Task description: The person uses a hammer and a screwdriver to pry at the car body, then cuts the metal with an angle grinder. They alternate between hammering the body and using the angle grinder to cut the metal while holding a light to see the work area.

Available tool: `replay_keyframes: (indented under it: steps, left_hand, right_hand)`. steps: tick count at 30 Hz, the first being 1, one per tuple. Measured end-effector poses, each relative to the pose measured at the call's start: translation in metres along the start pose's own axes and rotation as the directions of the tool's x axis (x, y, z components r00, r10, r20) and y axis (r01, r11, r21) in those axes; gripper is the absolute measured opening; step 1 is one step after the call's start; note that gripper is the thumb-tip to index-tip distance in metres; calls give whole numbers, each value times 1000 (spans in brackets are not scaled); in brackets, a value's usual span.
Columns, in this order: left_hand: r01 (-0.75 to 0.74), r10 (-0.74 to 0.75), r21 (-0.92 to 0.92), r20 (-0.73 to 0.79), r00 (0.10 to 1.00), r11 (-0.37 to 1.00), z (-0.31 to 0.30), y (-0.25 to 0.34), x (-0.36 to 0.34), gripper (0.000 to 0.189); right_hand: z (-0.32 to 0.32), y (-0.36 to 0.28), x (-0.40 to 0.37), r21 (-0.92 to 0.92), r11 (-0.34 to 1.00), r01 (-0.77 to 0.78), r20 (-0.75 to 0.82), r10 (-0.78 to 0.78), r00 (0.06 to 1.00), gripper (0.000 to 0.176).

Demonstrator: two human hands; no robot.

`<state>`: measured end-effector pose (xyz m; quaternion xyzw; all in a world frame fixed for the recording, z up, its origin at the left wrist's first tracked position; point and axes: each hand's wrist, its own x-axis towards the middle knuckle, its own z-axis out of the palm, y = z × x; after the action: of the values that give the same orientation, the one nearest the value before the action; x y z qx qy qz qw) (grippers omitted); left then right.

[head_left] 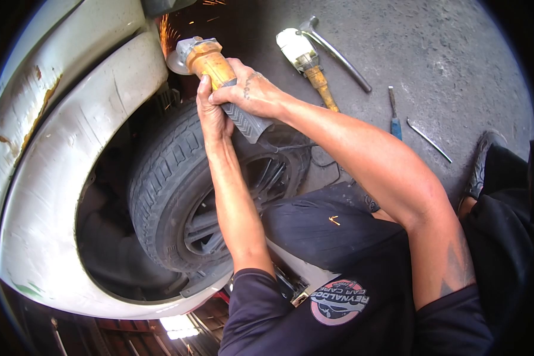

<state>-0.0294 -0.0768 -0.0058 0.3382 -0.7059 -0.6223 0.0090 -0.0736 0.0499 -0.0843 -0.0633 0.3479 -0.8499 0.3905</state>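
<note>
Both my hands hold an orange angle grinder (210, 59) with a grey ribbed rear grip. My left hand (212, 113) wraps the body from below. My right hand (252, 92) closes over it from above, at the joint between the orange body and the grey grip. The grinder's disc end (177, 59) meets the edge of a white car fender (101, 89), and orange sparks (167, 32) fly off there. The fender shows rust patches and bare sanded areas around the wheel arch.
A black tyre (166, 178) on its wheel fills the arch under my arms. On the concrete floor lie a second grinder (305, 53), a metal bar (338, 53), a blue-handled screwdriver (395, 118) and a thin rod (428, 139). My knee (314, 225) and shoe (477, 169) are beside the wheel.
</note>
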Motion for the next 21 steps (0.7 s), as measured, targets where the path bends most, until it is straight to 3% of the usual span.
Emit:
replay_keyframes:
  steps: [21]
  left_hand:
    - [-6, 6, 3, -3, 1000, 1000, 3, 0, -3, 68]
  right_hand:
    - [1, 2, 0, -19, 1000, 7, -1, -7, 1000, 87]
